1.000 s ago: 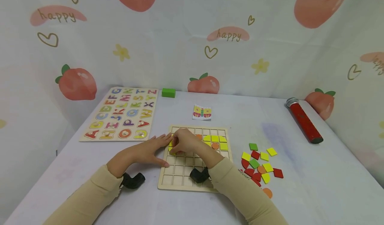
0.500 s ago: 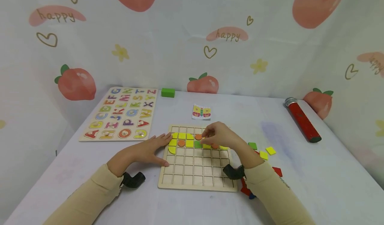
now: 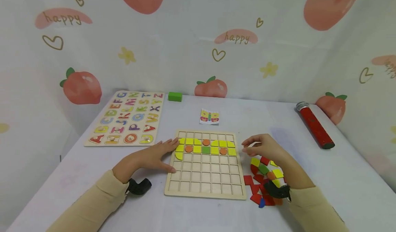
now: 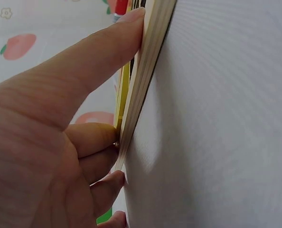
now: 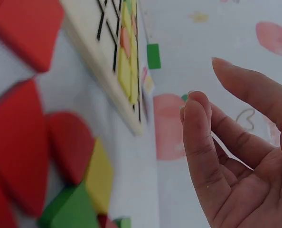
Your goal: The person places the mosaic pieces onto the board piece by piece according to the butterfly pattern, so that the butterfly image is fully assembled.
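A white cloth point(image 3: 173, 36) printed with peaches, hearts and flowers hangs behind a white-covered table point(image 3: 139, 218). "Happy" is legible on two of its pink patches; a third, skewed at the right, probably says the same. A letter board point(image 3: 114, 122) with coloured capitals A to Z lies toward the table's far left corner, a green block point(image 3: 175, 96) near the far edge and a red microphone point(image 3: 316, 126) toward the far right corner. A small butterfly card point(image 3: 209, 117) lies just beyond the grid board point(image 3: 205, 177).

The left hand point(image 3: 151, 156) rests on the grid board's left edge, fingers extended and thumb spread. Near its far edge sit yellow tiles point(image 3: 197, 149), orange discs point(image 3: 206, 142) and a green square point(image 3: 206, 150). The right hand point(image 3: 269, 149) hovers beside its right edge, fingers loosely bent, a moderate gap to the thumb, near the loose tiles point(image 3: 263, 169).
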The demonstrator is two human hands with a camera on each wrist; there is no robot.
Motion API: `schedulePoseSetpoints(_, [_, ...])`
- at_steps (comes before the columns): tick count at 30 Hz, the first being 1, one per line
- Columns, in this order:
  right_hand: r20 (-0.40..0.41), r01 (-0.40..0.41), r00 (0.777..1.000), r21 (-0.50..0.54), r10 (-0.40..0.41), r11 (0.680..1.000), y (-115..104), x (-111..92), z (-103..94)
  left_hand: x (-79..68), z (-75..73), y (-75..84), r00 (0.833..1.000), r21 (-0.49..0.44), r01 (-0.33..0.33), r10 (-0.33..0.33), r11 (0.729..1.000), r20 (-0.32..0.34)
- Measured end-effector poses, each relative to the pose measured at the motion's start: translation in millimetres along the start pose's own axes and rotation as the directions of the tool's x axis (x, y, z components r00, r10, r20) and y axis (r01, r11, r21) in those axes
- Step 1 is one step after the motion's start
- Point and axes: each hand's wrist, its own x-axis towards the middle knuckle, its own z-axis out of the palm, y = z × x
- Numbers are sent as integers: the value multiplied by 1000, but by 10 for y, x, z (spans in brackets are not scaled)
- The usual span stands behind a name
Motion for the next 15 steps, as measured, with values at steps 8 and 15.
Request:
schedulePoseSetpoints(8, [14,-113,993,-35,114,993,217,-131,-63,4,-6,20,1000,9,18,-18,1000,0])
schedulePoseSetpoints(15, [13,-115,993,-79,116,990,371,-128,-30,7,-5,20,1000,5,23,-23,1000,2])
